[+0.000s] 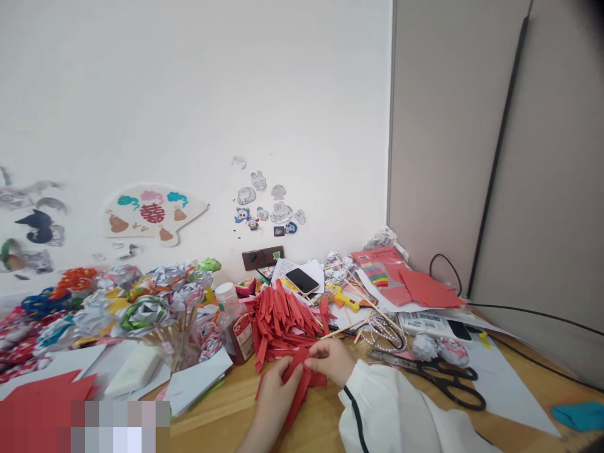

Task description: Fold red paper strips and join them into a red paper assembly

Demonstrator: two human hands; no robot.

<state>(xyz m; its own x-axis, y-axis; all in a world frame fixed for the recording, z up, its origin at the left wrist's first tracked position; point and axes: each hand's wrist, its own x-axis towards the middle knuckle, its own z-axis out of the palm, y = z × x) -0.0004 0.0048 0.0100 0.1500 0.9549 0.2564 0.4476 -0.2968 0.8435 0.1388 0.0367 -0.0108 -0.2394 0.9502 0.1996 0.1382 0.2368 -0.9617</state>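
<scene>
Low over the front of the wooden table, my left hand (278, 391) is closed on a folded red paper strip (299, 358), thumb and fingers pinching it. My right hand (333, 360), coming from a white sleeve with a black stripe, pinches the same strip at its right edge. More red paper lies under and around the hands, partly hidden by them. Just behind is a heap of folded red paper strips (278, 314) with pointed ends. A clear bottle with a white cap and red label (240, 330) stands left of that heap.
Black-handled scissors (446, 377) lie right of my sleeve. A phone (302, 281), a yellow glue gun (345, 299), wooden sticks and red paper sheets (427, 288) are behind. Crumpled paper flowers (146, 311) crowd the left. Cables run along the right; a white wall closes the back.
</scene>
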